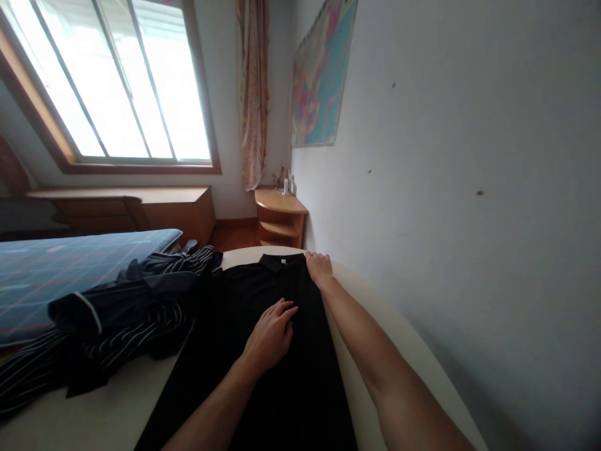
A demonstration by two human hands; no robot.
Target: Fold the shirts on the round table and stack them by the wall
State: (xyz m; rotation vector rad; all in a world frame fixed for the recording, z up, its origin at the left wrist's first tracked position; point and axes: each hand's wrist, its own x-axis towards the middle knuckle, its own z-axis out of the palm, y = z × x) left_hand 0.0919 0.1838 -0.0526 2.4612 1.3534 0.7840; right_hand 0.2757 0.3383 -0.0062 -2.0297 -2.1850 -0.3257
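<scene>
A black collared shirt [300, 369] lies spread on a cream-coloured surface [375, 313], its collar at the far end with a small white label inside. My left hand [270, 335] rests on the middle of the shirt, fingers apart and holding nothing. At the shirt's far right shoulder, beside the collar, my right hand [320, 268] has its fingers closed on the black fabric. A pile of dark and white-striped clothes [136, 307] lies to the left, against the shirt.
A blue checked mattress [84, 269] is at the left. Behind stand a wooden desk [178, 195] and a corner shelf [282, 202] with small items on it. The white wall [460, 250] runs close along the right side, with a map [323, 81] on it.
</scene>
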